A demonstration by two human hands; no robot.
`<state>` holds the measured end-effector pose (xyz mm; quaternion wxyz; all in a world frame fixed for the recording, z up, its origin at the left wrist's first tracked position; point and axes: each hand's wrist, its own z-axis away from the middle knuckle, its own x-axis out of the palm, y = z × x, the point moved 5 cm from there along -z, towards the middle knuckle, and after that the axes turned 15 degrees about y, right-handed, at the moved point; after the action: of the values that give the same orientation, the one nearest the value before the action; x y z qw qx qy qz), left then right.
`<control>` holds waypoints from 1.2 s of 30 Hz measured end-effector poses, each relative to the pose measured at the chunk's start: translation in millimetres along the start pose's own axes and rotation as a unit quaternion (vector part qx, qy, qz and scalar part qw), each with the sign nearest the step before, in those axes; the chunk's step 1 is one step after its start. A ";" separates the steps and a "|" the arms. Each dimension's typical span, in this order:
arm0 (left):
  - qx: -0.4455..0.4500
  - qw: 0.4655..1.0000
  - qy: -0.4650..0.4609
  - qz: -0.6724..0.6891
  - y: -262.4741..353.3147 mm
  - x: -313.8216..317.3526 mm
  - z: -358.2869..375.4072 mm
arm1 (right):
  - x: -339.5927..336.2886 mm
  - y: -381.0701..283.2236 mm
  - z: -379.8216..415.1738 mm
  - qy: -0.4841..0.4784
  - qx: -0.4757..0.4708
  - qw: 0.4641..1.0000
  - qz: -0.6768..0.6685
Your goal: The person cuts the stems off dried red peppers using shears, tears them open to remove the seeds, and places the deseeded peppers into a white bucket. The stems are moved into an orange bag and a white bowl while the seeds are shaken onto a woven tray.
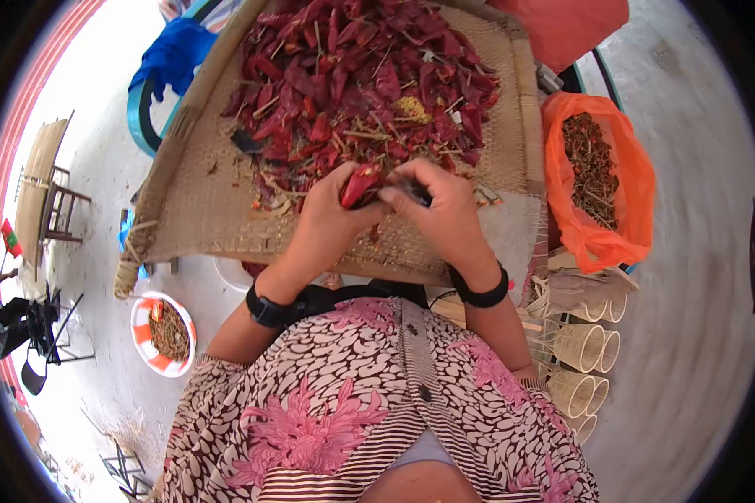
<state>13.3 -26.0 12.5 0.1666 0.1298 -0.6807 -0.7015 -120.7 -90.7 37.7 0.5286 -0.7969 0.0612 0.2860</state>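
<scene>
Pinched between the left hand's thumb and fingers, a dried red pepper sits near mid-frame; the right hand curls just beside it, its hold too blurred to tell. Above, a pepper heap covers much of the woven tray.

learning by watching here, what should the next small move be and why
Probably pinch the end of the red pepper with the right hand: the left hand holds it above the woven tray, and the right is close beside it.
</scene>
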 end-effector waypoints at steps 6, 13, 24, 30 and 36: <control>-0.122 0.985 -0.093 0.076 -11.4 8.8 2.8 | -0.8 5.5 11.5 0.039 0.147 0.959 -0.237; -0.092 0.989 -0.011 0.114 -11.3 -3.0 -3.2 | -118.2 66.1 -8.1 0.303 0.233 0.790 -0.479; -0.135 0.982 -0.034 0.128 -19.6 -1.9 -6.7 | -109.2 177.7 -84.2 0.233 0.115 0.961 0.097; -0.158 0.980 -0.015 0.125 -24.3 -4.6 -3.1 | -67.1 157.9 -99.6 0.089 0.134 0.938 0.307; -0.140 0.977 0.010 0.159 -25.1 -5.4 -11.7 | -59.8 110.0 -71.0 0.093 0.119 0.988 0.026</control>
<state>21.5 -34.0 -13.3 0.2991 0.0020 -0.5863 -0.7529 -186.4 -213.0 -0.3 0.6043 -0.7495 0.1639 0.2150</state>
